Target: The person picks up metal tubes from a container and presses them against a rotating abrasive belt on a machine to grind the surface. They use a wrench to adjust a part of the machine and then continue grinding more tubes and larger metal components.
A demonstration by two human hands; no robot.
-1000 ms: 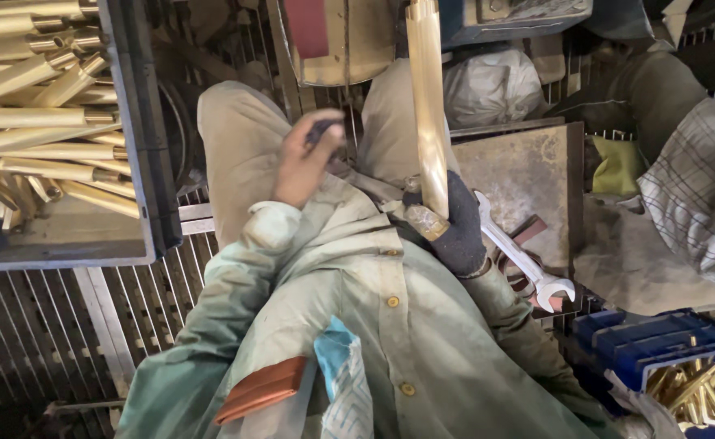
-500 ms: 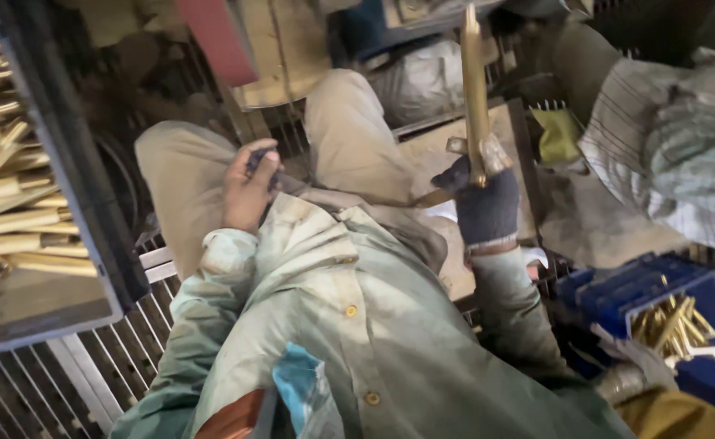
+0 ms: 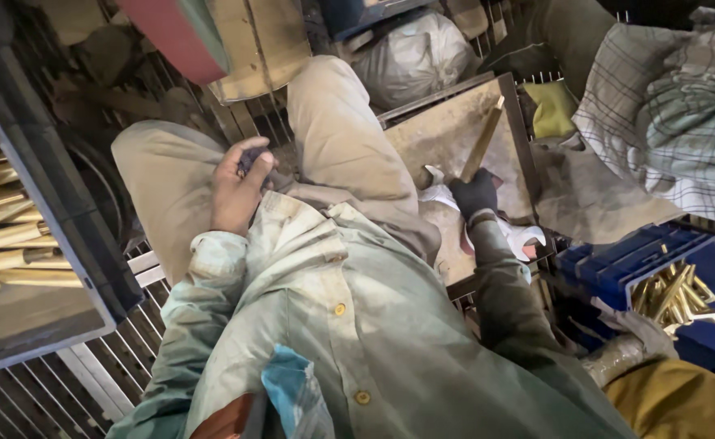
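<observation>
Head view: right hand, gloved, fingers gripping a brass rod, now tilted lower over the metal tray; left hand still closed around something small and dark.

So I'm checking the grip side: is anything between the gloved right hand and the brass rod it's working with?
Nothing visible. The gloved right hand is already closed around the lower end of the brass rod, which slants up over the metal tray. A wrench lies beside the wrist, clear of the grip.
</observation>
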